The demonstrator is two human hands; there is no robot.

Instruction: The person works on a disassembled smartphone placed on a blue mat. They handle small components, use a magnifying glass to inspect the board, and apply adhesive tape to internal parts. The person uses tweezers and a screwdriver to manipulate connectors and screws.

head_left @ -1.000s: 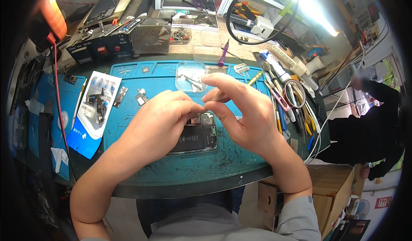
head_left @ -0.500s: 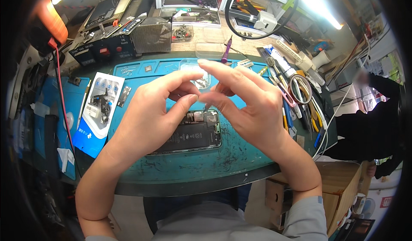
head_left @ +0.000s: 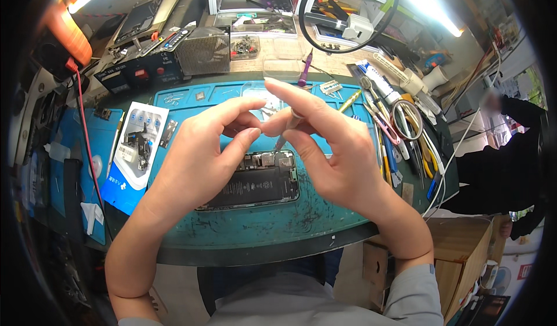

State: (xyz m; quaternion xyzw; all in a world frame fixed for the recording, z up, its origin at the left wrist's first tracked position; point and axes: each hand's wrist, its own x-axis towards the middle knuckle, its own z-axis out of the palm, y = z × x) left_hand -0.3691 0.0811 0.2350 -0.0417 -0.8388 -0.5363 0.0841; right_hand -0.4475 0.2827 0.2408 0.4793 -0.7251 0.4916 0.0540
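Note:
An opened smartphone, its black battery and inner parts bare, lies on the teal work mat below my hands. Between the thumb and fingers of my right hand is a slim screwdriver, pointing down at the phone's upper end. Whether its tip touches the phone is unclear. My left hand hovers over the phone's left part with thumb and fingers curled together, close to the right fingertips. Anything pinched there is hidden. Behind the hands sits a clear plastic box, partly covered.
On the left lies a blue-and-white package with a small part. Tweezers, pliers and a tape roll crowd the right. A purple screwdriver and a magnifier ring are at the back. Another person stands far right.
My right fingers have shifted, and the screwdriver between them shows more plainly. The fingertips of my two hands have moved slightly apart. The phone lies in about the same place.

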